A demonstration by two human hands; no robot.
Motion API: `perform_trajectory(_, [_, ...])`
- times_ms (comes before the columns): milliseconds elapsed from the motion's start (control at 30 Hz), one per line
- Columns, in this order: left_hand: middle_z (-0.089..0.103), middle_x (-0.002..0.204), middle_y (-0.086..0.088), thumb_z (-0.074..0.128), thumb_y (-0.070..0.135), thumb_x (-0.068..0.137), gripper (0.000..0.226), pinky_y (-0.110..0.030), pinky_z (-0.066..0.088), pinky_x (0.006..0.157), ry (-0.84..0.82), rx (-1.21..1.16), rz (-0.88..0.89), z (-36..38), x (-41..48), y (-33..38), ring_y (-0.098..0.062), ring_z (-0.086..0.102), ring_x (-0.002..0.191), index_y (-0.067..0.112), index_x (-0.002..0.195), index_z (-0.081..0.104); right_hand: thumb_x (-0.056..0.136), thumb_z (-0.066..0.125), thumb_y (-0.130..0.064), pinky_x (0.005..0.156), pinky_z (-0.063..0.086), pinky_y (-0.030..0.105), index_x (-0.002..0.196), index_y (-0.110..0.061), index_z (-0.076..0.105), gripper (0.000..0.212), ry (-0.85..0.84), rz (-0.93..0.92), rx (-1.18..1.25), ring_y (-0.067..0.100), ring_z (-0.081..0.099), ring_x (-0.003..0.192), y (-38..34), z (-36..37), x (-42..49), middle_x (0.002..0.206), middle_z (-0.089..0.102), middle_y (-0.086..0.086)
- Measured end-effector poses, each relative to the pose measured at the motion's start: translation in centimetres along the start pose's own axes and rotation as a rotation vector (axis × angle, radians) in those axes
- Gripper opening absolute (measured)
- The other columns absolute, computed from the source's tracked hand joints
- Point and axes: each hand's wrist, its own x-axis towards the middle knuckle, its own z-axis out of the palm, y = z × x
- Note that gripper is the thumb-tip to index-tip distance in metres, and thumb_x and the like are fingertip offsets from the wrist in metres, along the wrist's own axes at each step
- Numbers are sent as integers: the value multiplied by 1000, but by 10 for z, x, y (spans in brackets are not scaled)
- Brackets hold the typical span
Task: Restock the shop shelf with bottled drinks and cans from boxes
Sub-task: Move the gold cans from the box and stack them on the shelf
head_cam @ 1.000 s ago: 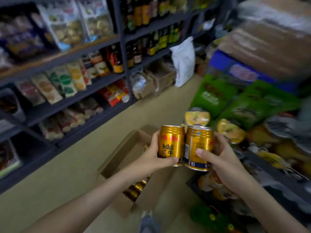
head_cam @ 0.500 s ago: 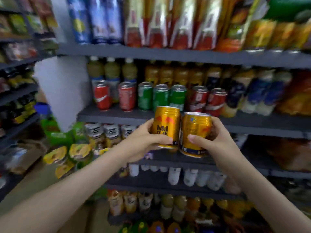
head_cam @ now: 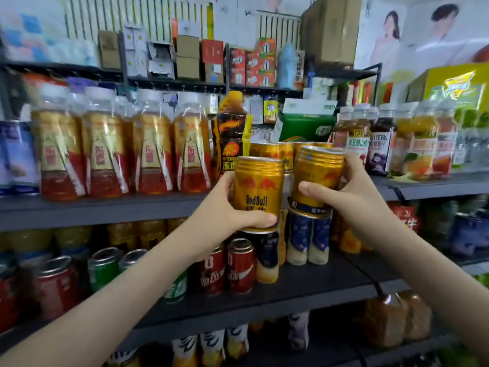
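Gold metal, two cans. Your left hand (head_cam: 225, 207) wraps the left can (head_cam: 258, 186); your right hand (head_cam: 352, 192) wraps the right can (head_cam: 316, 176). Both sit at the shelf's (head_cam: 105, 210) front edge, before the stocked cans (head_cam: 275, 152). Judged full: heavy, stiff, slick. Hold mid-body.

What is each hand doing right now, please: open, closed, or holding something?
Left hand: closed round a gold Red Bull can.
Right hand: closed round a second gold can.
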Motion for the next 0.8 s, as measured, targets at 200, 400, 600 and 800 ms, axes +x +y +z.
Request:
perform_trajectory(200, [66,112,9,90,20,53,75,-27,51,85,128,-4,-8,25,46,-1,-7,65,99,37,114,49,70,83,-20,71,50,16,124,-20,29,76,-13,18,-115,3,58,94,44,-31,98,110,55,-3])
perform_trajectory(400, [67,113,10,89,32,41,94,-27,44,88,232,-5,-81,59,75,-2,-9,63,104,34,126,49,69,85,-24,93,51,40,126,-26,21,85,-196,-65,-337,22,56,103,98,-45,172,120,45,8])
perform_trajectory(600, [69,110,5,92,33,32,89,-41,44,101,445,-8,-111,89,94,11,-16,64,105,37,112,54,81,71,-41,102,42,45,127,-29,24,66,-464,84,-462,29,44,117,121,-53,216,132,34,12])
perform_trajectory(800, [69,112,4,87,31,47,81,-36,50,95,533,15,-145,99,100,20,-13,65,104,29,120,52,90,62,-22,69,53,34,140,-30,13,70,-731,112,-461,26,55,107,117,-63,238,119,52,8])
